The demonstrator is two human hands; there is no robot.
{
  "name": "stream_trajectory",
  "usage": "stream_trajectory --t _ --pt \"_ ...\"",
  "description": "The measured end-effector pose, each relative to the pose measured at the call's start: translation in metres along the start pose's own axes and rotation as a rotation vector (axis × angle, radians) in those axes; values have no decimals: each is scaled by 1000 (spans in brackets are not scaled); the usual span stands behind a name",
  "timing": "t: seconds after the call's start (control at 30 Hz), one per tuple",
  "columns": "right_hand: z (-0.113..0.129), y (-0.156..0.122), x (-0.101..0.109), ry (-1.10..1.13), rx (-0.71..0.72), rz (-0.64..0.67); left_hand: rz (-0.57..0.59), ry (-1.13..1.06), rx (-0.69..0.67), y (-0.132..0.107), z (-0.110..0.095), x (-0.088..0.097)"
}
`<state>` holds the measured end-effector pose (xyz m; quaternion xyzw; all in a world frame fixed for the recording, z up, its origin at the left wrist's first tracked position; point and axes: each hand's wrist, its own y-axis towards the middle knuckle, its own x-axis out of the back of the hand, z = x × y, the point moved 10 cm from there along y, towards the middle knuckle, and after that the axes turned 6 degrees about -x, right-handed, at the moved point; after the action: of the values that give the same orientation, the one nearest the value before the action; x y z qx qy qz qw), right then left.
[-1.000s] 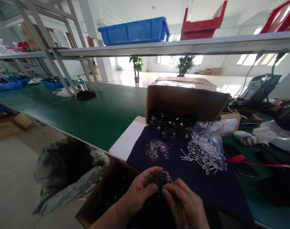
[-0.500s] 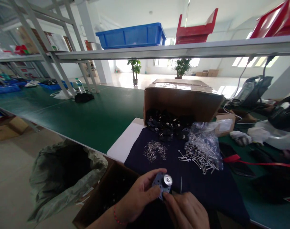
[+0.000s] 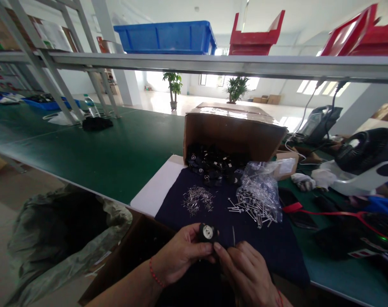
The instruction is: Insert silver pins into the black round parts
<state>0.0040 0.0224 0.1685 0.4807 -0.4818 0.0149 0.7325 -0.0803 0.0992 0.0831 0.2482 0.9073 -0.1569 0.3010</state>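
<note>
A long green workbench stretches across a bright factory hall. A small black round part with a silver centre is gripped by the left hand: the fingers are curled closely around its edge, and the part is held up with its silver face turned toward the camera, probably so that it can be reached from the other side. The right hand is half closed, and its fingertips are brought near the lower side of the part. A thin metal pin is seen just beside them, but whether it is held cannot be told.

The hands are kept just above the near edge of a navy cloth. On this cloth, a small heap of short metal pins is lying, and longer pins are spread beside a clear plastic bag. At the far edge of the cloth, black round parts are piled before a tipped cardboard carton, seemingly to keep them within reach. Left of the cloth, an open cardboard box is placed.
</note>
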Motion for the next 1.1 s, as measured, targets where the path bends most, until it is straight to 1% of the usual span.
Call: stream_trajectory --t 0.07,0.13,0.17,0.27,0.3,0.37,0.53,0.67,0.7,0.77,0.83,0.9,1.0,1.1 --pt "-24 2 0 -3 -83 -12 -10 49 -39 3 -4 2" --pt "-62 1 -4 -103 -230 2 -22 97 -70 5 -8 3" --pt "-84 0 -9 -192 -320 43 -31 116 -80 6 -10 4" --pt "-145 -12 -28 -358 -572 274 -43 167 -98 8 -13 5" --pt "-158 -16 -32 -379 -631 329 -42 182 -104 10 -13 4" --pt "-173 -21 -36 -391 -698 378 -37 201 -115 13 -13 2" --pt "-176 -22 -43 -356 -741 381 -28 189 -126 24 -11 -2" --pt "-170 -20 -43 -286 -754 355 -37 39 -138 33 -9 -1" --pt "-166 -19 -39 -248 -754 327 -35 -12 -141 34 -9 -2" --pt "-153 -13 -29 -114 -740 231 -24 -111 -141 36 -7 -3" --pt "-134 -6 -15 56 -706 115 -9 -196 -139 36 -5 -6" --pt "-115 0 -4 174 -677 39 10 -254 -138 35 -4 -9" --pt "-97 6 5 255 -667 -7 33 -305 -133 33 -2 -13" --pt "-89 8 6 295 -667 -4 56 -325 -133 30 -1 -16"
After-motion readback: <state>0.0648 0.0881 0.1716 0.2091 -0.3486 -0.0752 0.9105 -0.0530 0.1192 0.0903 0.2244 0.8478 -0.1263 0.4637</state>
